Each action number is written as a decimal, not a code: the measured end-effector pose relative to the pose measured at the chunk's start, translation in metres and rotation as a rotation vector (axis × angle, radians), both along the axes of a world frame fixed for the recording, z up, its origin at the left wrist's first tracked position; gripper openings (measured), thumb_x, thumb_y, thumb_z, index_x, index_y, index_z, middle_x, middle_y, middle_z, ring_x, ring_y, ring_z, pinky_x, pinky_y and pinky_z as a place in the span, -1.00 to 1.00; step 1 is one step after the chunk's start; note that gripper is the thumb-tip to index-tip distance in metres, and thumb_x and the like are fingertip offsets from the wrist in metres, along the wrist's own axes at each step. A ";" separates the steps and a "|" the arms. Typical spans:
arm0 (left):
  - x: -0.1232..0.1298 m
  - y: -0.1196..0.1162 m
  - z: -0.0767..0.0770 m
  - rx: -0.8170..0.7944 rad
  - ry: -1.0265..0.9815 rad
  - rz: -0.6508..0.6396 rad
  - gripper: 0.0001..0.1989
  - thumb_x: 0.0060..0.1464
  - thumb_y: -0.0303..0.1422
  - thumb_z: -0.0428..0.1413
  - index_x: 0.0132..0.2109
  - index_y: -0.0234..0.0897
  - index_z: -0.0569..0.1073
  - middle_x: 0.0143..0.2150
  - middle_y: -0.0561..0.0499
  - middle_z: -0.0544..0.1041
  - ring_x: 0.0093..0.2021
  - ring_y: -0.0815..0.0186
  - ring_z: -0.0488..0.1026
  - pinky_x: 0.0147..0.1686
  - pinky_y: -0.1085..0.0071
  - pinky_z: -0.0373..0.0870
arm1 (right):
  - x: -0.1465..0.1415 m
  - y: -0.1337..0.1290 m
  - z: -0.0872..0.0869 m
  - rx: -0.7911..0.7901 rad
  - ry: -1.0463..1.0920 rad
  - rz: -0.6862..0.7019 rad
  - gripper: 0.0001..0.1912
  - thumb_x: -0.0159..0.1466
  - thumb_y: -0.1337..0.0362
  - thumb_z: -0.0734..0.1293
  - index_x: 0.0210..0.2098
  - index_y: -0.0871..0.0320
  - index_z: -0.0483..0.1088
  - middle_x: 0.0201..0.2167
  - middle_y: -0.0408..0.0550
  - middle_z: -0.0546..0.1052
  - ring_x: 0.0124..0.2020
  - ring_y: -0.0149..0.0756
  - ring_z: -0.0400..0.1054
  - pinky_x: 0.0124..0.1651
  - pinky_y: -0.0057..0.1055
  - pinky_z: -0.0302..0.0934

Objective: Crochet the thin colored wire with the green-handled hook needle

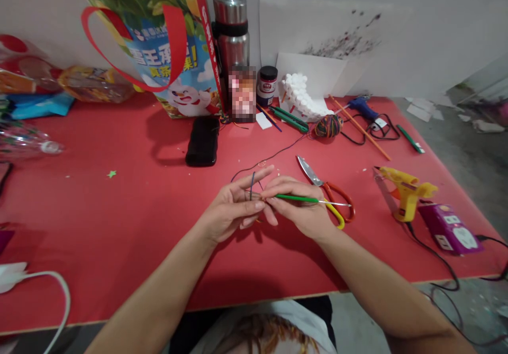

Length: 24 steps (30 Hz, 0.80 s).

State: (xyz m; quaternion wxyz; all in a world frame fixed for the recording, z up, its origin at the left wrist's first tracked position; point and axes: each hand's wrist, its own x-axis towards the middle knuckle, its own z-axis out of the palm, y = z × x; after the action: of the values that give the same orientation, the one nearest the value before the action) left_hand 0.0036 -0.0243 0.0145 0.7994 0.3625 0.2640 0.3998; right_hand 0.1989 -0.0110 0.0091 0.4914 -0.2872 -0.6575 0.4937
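In my right hand (301,208) is a crochet hook with a green handle (297,198); its bare metal end points to the right. My left hand (234,206) has a dark strand of yarn (253,184) looped over its raised index finger, and its thumb pinches the work close to my right fingertips. What the two sets of fingertips hold there is too small to make out. The strand runs back across the table to a multicoloured ball of yarn (328,126). Just right of my right hand lie scissors (311,171) with red and yellow handles.
On the red table (130,248), a yellow glue gun (408,190) and a purple box (450,227) with cords sit at right. A phone (202,141), a large printed bag (190,79), a steel flask (234,42) and a green cutter (288,119) stand or lie at the back.
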 end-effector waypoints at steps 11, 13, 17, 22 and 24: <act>-0.005 0.003 -0.008 -0.037 -0.067 0.022 -0.45 0.25 -0.32 0.20 0.35 -0.32 0.43 -0.30 -0.26 0.69 -0.54 0.37 0.47 -0.62 0.56 0.21 | 0.002 -0.001 0.002 -0.035 0.033 -0.002 -0.83 0.35 0.35 0.43 -0.11 0.01 0.66 -0.20 0.00 0.64 -0.14 -0.19 0.54 0.02 -0.10 0.45; -0.006 0.003 -0.007 -0.036 -0.067 0.041 -0.47 0.26 -0.28 0.18 0.33 -0.35 0.46 -0.30 -0.27 0.69 -0.55 0.37 0.46 -0.64 0.56 0.23 | 0.002 -0.001 0.002 -0.027 0.035 -0.004 -0.82 0.36 0.35 0.43 -0.10 0.01 0.66 -0.21 0.00 0.65 -0.13 -0.18 0.54 0.04 -0.08 0.44; -0.006 0.005 -0.006 -0.003 -0.019 0.116 -0.56 0.22 -0.24 0.23 0.17 -0.37 0.61 -0.34 -0.26 0.69 -0.50 0.33 0.51 -0.56 0.54 0.37 | 0.002 0.000 0.000 -0.033 0.042 -0.004 -0.82 0.35 0.36 0.44 -0.10 0.02 0.66 -0.23 0.00 0.64 -0.16 -0.20 0.53 0.00 -0.13 0.44; -0.008 0.007 -0.006 -0.009 0.010 0.113 -0.62 0.23 -0.18 0.22 0.05 -0.33 0.68 -0.30 -0.26 0.69 -0.41 0.27 0.56 -0.50 0.50 0.44 | 0.002 0.000 0.004 -0.034 0.054 -0.027 -0.84 0.33 0.36 0.45 -0.14 0.04 0.67 -0.25 0.01 0.64 -0.18 -0.21 0.53 -0.06 -0.18 0.43; -0.009 0.007 -0.004 -0.033 0.035 0.122 -0.63 0.22 -0.16 0.23 0.00 -0.34 0.70 -0.30 -0.26 0.69 -0.43 0.29 0.55 -0.53 0.51 0.44 | 0.002 0.000 0.006 -0.025 0.051 -0.034 -0.85 0.33 0.35 0.45 -0.15 0.05 0.68 -0.29 0.01 0.63 -0.21 -0.22 0.53 -0.10 -0.20 0.44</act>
State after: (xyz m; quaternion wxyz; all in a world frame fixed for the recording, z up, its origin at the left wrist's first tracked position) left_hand -0.0055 -0.0169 0.0104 0.7747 0.3395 0.3062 0.4368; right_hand 0.2005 -0.0107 0.0150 0.5126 -0.2917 -0.6337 0.5005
